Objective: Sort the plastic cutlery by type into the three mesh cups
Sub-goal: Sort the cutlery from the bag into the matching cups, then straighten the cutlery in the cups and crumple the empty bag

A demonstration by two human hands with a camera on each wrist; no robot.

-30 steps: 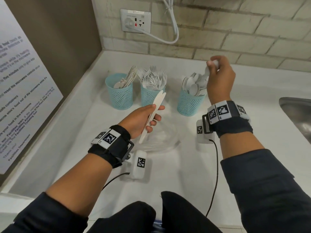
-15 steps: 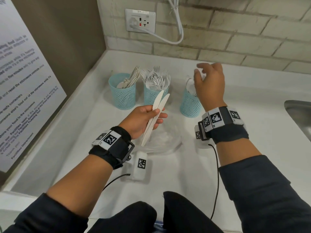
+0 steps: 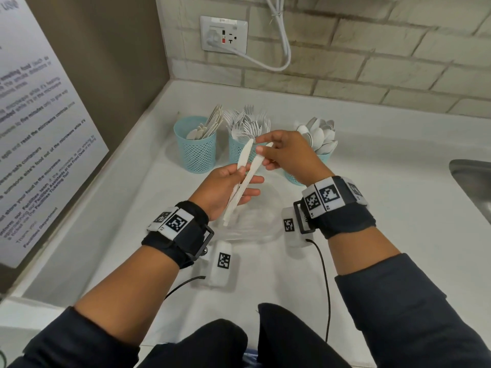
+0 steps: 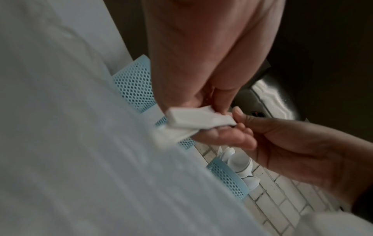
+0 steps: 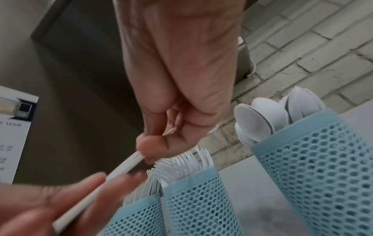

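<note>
Three light blue mesh cups stand in a row at the back of the counter. The left cup (image 3: 196,152) holds knives, the middle cup (image 3: 235,154) forks (image 3: 249,123), the right cup (image 3: 325,157) spoons (image 3: 318,134). My left hand (image 3: 247,181) grips two white plastic knives (image 3: 243,160) by their handles in front of the middle cup, blades pointing up and away. My right hand (image 3: 263,152) pinches the blade end of the right-hand knife (image 3: 256,166) between thumb and forefinger. The right wrist view shows that pinch on the knife (image 5: 121,169) above the fork cup (image 5: 193,199).
A crumpled clear plastic bag (image 3: 252,227) lies on the white counter (image 3: 385,187) under my hands. A steel sink (image 3: 473,187) is at the right edge. A brick wall with a socket (image 3: 224,35) and cable stands behind the cups, and a printed notice (image 3: 39,128) hangs on the left wall.
My right hand let go of a white piece over the spoon cup, then swung left to the knives and now pinches one. My left hand stayed put with the knives.
</note>
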